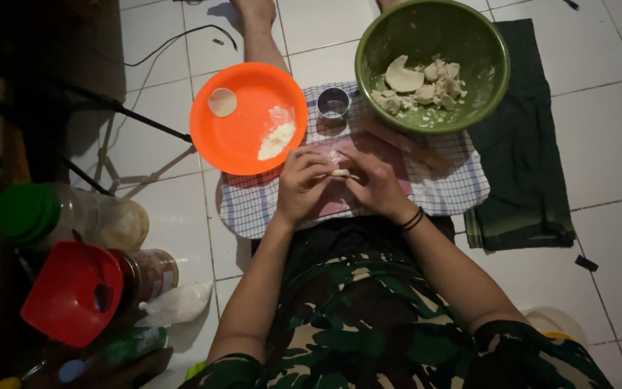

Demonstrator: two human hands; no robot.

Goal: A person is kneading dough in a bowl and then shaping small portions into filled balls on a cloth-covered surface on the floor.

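both hands meet over the pink board on the checked cloth, directly in front of the seated person. the left hand and right hand have their fingers closed together on a small piece of dough, pinched between the fingertips of both; it sits at or just above the board, and contact with the board cannot be told. the piece reads as a short pale oblong, its long axis running roughly left to right between the two hands; which end leads cannot be told, as the fingers cover most of it. on progress, judged from the layout: one flat round disc lies finished on the orange plate, apart from a heap of flour on the same plate. the green bowl holds a good many rough dough lumps, so most of the work appears to remain. a small metal ring cutter stands between plate and bowl, and a wooden rolling pin lies on the cloth below the bowl, neither in hand.
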